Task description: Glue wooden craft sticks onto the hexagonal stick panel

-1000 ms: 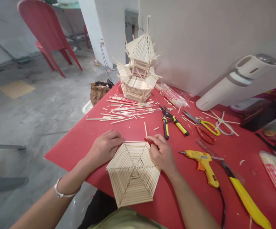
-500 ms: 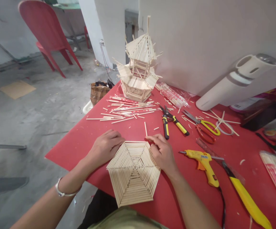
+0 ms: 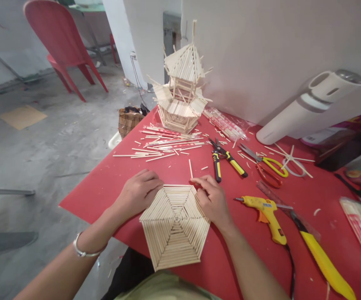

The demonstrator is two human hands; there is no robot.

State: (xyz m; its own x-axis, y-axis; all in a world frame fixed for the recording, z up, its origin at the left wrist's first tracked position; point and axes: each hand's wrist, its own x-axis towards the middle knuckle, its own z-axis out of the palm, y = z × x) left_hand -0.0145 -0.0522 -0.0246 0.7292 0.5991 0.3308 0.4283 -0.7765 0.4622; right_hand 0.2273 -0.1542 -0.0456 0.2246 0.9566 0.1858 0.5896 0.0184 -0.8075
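Observation:
A hexagonal panel of glued wooden sticks (image 3: 176, 237) lies at the front edge of the red table, its rings narrowing to the middle. My left hand (image 3: 141, 189) is closed at its far left corner, fingertips at the end of the outermost stick. At the far right corner my right hand (image 3: 210, 200) is closed, thumb and fingers on the rim. Those fingers hide part of the panel's right side. Just beyond my right fingertips lies a short loose stick (image 3: 190, 168). To the right rests a yellow glue gun (image 3: 264, 208), its nozzle pointing left.
A stick pagoda (image 3: 183, 91) stands at the back, with loose sticks (image 3: 149, 154) before it. Yellow-black cutters (image 3: 225, 158), scissors (image 3: 264, 162), a yellow-handled knife (image 3: 320, 258) and a stick star (image 3: 289, 158) lie rightward. A white flask (image 3: 299, 110) leans against the wall.

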